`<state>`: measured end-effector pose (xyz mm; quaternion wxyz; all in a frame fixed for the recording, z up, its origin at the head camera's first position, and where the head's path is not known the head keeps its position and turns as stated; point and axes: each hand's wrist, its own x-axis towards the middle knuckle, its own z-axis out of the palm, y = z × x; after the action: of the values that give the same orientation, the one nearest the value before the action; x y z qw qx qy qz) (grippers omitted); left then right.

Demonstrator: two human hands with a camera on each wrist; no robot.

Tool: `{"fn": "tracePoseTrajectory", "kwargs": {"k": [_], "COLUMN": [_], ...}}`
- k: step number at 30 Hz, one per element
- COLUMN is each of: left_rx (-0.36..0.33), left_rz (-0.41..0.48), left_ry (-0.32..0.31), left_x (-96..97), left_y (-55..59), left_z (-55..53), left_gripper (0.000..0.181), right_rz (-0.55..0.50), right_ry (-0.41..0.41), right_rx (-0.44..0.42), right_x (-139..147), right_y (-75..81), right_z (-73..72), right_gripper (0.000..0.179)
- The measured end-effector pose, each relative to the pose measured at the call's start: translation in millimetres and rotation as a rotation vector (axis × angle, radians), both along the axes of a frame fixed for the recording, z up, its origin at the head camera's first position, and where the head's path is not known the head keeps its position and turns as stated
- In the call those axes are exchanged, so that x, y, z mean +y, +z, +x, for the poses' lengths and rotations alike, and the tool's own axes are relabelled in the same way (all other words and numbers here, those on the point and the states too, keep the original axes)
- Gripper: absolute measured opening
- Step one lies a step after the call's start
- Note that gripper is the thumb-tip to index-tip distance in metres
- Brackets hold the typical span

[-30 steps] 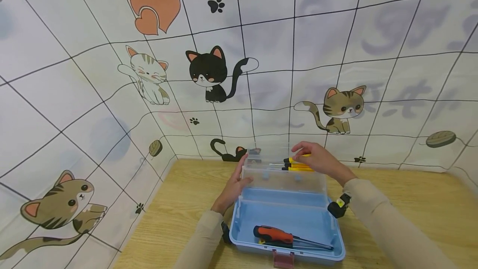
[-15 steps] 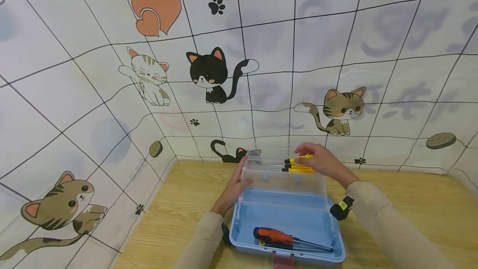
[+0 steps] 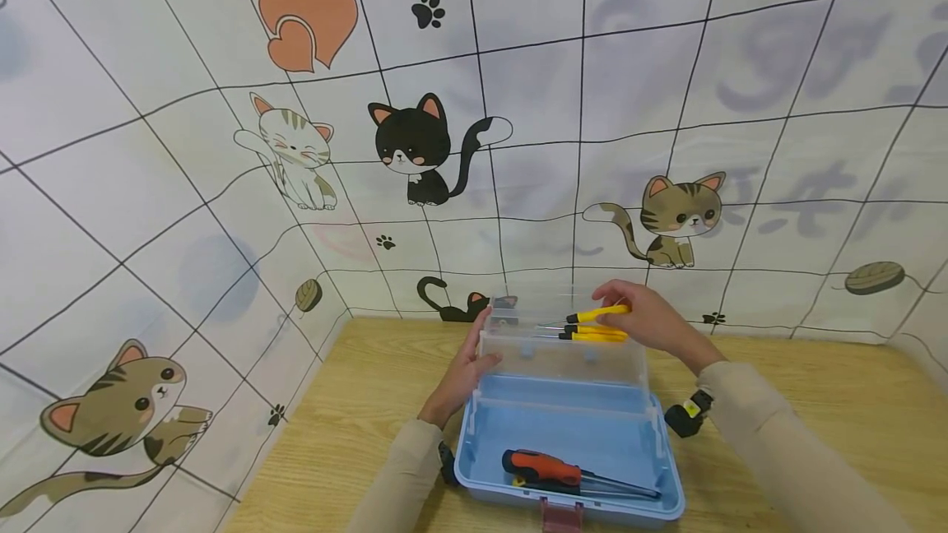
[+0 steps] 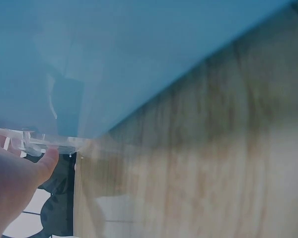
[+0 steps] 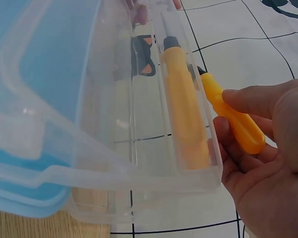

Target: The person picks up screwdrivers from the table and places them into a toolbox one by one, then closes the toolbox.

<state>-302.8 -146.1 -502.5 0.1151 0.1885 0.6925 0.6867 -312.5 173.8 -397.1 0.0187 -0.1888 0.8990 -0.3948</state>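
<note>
My right hand [image 3: 643, 317] pinches a yellow-handled screwdriver [image 5: 241, 126] between thumb and fingers at the edge of a clear plastic tray [image 3: 511, 360]. Other yellow screwdrivers [image 3: 596, 336] lie inside that tray, black collars and thin shafts pointing left. At the tray's left end, my left hand [image 3: 461, 377] grips it, thumb in front and fingers behind. The tray stands raised over the back of an open light-blue toolbox [image 3: 481, 434]. Down in the box lies a red-and-black screwdriver [image 3: 544, 467] with a long shaft, partly covering a darker tool with a yellow bit.
A wooden table [image 3: 341, 401] carries the toolbox. Close behind stands a white wall covering [image 3: 533, 171] with a grid and printed cats. The box's dusky pink latch [image 3: 561, 515] hangs at its front edge.
My right hand has shifted a little right, drawing the yellow screwdriver up and away from the others in the tray. The left hand has stayed in place.
</note>
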Motion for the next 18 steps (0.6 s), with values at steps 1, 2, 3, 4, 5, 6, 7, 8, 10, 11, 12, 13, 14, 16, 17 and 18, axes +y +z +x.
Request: {"fn": "tracePoseTrajectory", "kwargs": {"k": [1,2,3,4,5,6,7,8,10,11,12,13,14,16,17,18], "left_rx": [-0.003,-0.008,-0.011,-0.015,-0.021,-0.029,-0.038,-0.042,-0.047,-0.047,-0.049,-0.05,-0.047,-0.043,-0.04,-0.038], "left_rz": [0.003,0.007,0.012,0.017,0.022,0.026,0.029,0.028,0.027,0.028,0.028,0.028,0.031,0.033,0.033,0.031], "left_ry": [-0.003,-0.006,-0.009,-0.012,-0.015,-0.018,-0.019,-0.018,-0.015,-0.014,-0.014,-0.014,-0.016,-0.018,-0.019,-0.02], "left_x": [0.0,-0.1,-0.2,-0.4,-0.6,-0.8,-1.0,-1.2,-1.2,-1.0,-1.0,-1.0,-0.9,-0.8,-0.9,-0.9], "left_y": [0.0,0.2,0.1,-0.2,-0.2,-0.2,-0.4,-0.6,-0.7,-0.5,-0.3,-0.1,0.1,0.7,0.9,1.1], "left_z": [0.1,0.2,0.1,0.1,0.1,0.2,0.5,0.6,1.3,1.7,2.1,2.4,2.7,3.3,3.3,3.4], "left_gripper": [0.072,0.072,0.072,0.072,0.072,0.072,0.072,0.072,0.071,0.071,0.07,0.07,0.07,0.069,0.069,0.069], "right_rz": [0.003,0.007,0.008,0.007,0.006,0.008,0.013,0.019,0.036,0.045,0.053,0.062,0.068,0.073,0.077,0.08], "right_ry": [-0.002,-0.004,-0.003,-0.003,-0.002,-0.004,-0.004,-0.005,-0.006,-0.007,-0.009,-0.013,-0.018,-0.027,-0.034,-0.043], "right_rx": [0.005,0.012,0.017,0.019,0.019,0.022,0.025,0.03,0.041,0.051,0.061,0.069,0.075,0.077,0.077,0.076], "right_x": [0.3,0.6,1.0,1.4,1.9,2.4,2.9,3.2,4.1,4.5,4.8,5.1,5.5,6.4,6.6,6.9], "right_y": [-0.1,-0.4,-1.0,-1.4,-2.0,-2.6,-3.2,-3.8,-4.6,-5.0,-5.1,-5.5,-5.9,-6.6,-6.9,-7.4], "right_z": [0.2,0.2,0.3,0.3,0.3,0.2,0.2,-0.1,-0.4,-0.5,-0.4,-0.3,-0.1,1.0,1.6,2.0], "right_gripper": [0.027,0.027,0.027,0.027,0.027,0.027,0.026,0.026,0.026,0.027,0.027,0.027,0.027,0.027,0.027,0.027]}}
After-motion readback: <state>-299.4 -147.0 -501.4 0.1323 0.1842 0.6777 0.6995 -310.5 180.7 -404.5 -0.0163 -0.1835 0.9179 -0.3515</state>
